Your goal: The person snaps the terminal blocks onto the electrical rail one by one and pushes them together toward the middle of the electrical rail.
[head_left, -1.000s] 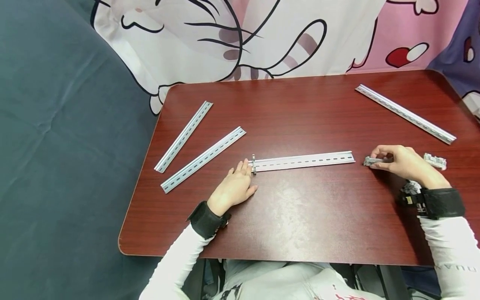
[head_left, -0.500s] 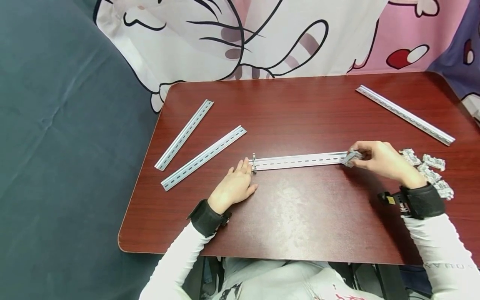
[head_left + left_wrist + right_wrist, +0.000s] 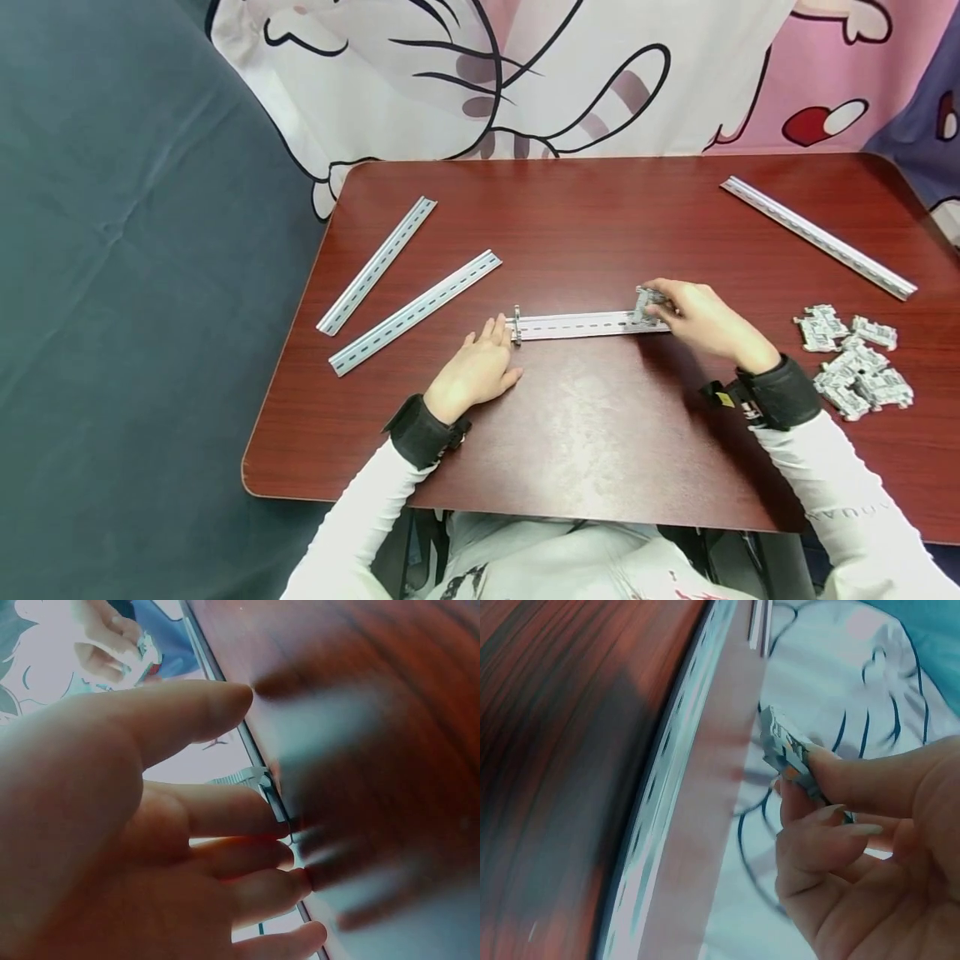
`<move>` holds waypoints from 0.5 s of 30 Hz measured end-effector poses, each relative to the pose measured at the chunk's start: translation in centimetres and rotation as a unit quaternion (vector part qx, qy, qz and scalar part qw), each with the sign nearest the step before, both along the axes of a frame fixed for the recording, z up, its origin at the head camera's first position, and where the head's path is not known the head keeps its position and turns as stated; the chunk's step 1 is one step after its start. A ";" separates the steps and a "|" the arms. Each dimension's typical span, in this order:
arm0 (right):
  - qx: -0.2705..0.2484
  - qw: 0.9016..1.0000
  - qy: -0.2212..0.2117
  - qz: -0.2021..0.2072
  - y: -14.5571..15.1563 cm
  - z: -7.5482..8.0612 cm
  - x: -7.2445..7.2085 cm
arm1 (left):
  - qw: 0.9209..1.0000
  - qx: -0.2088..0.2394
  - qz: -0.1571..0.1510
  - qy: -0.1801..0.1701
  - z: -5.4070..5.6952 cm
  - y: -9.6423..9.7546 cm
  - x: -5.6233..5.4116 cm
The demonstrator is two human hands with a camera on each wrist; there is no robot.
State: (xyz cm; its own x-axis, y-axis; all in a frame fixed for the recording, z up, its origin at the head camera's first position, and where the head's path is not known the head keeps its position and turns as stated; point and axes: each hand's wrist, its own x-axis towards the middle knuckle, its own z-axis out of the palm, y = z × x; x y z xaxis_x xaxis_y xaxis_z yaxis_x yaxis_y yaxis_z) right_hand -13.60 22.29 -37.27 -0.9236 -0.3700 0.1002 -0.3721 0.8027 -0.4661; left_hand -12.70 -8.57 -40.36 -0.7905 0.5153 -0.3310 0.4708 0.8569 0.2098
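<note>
A slotted metal DIN rail (image 3: 577,326) lies across the middle of the table. My left hand (image 3: 472,371) rests its straight fingers at the rail's left end, beside a small grey clip (image 3: 517,325) that sits across the rail there. In the left wrist view the fingertips (image 3: 296,881) touch the rail's end. Between thumb and fingers, my right hand (image 3: 701,321) pinches another small grey clip (image 3: 645,305) over the right part of the rail. This clip (image 3: 787,750) looks tilted and raised off the rail in the right wrist view. The fingers hide part of it.
Several similar grey clips (image 3: 858,375) lie in a loose pile on the right of the table (image 3: 600,442). Two more rails (image 3: 416,312) lie slanted at the left, and another rail (image 3: 817,237) at the back right. A printed curtain (image 3: 570,75) hangs behind the table.
My right hand has moved left with the clip, from beyond the rail's right end to over the rail, uncovering the pile of clips. The left hand keeps its place at the rail.
</note>
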 end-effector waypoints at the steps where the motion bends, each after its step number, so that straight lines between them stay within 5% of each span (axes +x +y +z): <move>1: -0.003 1.000 0.001 0.010 -0.7 0.0 -0.1 | 1.000 -0.003 0.001 0.001 0.0 0.0 0.0; 5: -0.016 0.999 -0.003 0.032 -3.8 -0.1 -0.8 | 1.000 -0.007 0.006 0.004 0.1 0.0 -0.2; 15: 0.033 0.997 -0.068 -0.011 -9.8 -0.9 -1.9 | 0.999 0.000 0.028 -0.017 0.2 0.2 0.2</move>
